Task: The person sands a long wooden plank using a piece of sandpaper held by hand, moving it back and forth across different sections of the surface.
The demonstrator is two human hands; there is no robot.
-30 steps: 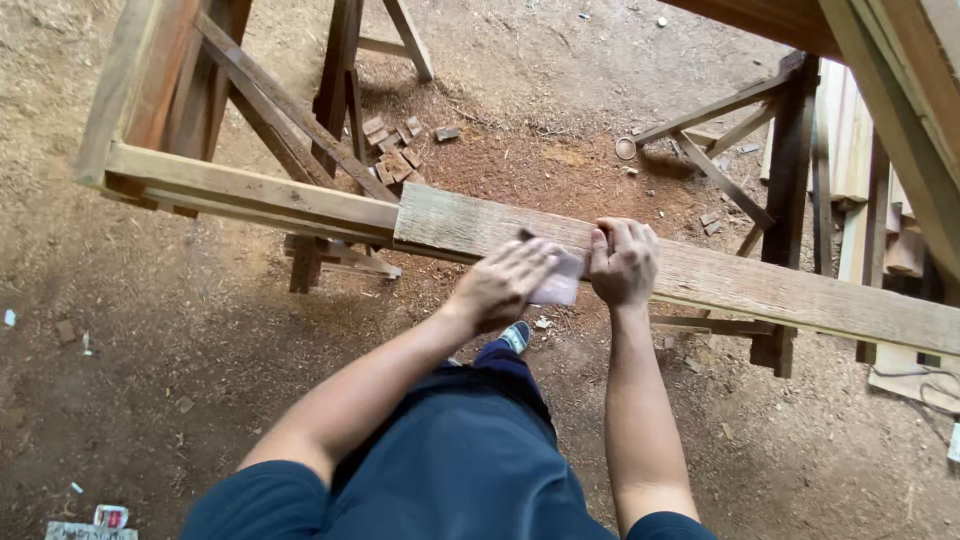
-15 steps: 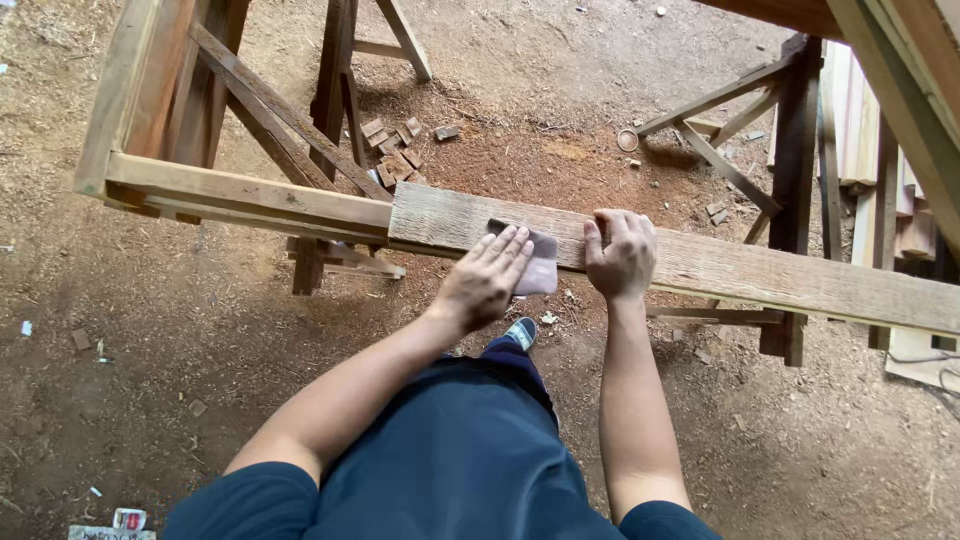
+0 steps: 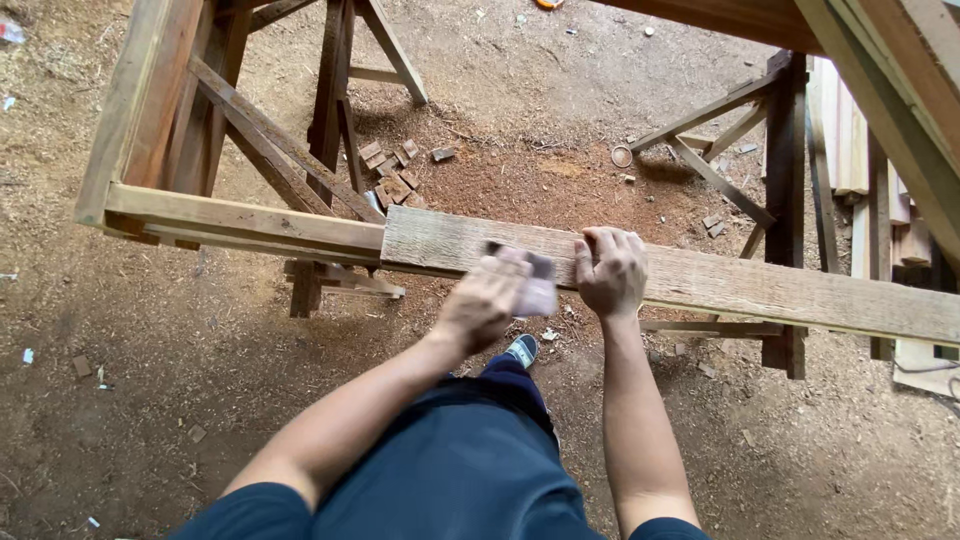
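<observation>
Sanding pad (image 3: 534,285) under left hand (image 3: 487,303) slid left along plank (image 3: 760,288); right hand (image 3: 610,272) unmoved.

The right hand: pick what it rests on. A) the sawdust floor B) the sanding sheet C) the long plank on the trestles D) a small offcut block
C: the right hand lies flat, fingers spread, on the long plank, while the left hand presses the sanding sheet onto the same plank beside it.

Left hand (image 3: 487,300) presses sandpaper (image 3: 537,290) on plank (image 3: 740,285); right hand (image 3: 610,272) steadies.
</observation>
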